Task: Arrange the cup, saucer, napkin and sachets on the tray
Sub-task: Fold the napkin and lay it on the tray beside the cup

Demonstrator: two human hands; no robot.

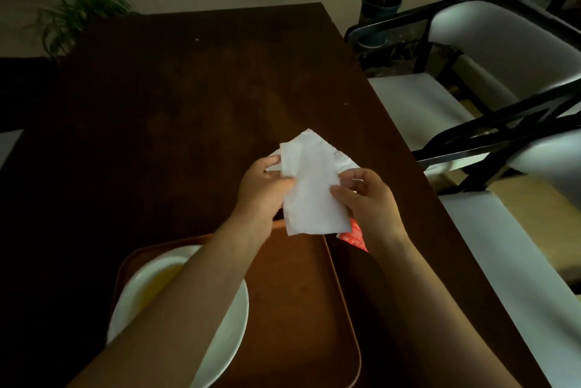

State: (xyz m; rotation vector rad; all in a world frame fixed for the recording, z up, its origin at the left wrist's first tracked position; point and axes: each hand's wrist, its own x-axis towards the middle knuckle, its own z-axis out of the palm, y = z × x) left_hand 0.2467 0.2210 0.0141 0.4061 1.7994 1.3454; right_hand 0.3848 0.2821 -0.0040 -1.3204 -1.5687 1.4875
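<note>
Head cam: both hands hold the white napkin [309, 189] up above the dark table [188, 104], just past the brown tray's [298, 309] far edge. Left hand [264, 189] pinches its left edge, right hand [367, 196] its right edge. Red sachet [353, 235] peeks out underneath (partly hidden). White saucer [229, 328] sits on the tray.

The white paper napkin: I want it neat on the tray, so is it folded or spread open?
Folded: the white paper napkin shows layered edges, pinched between left hand and right hand.
</note>
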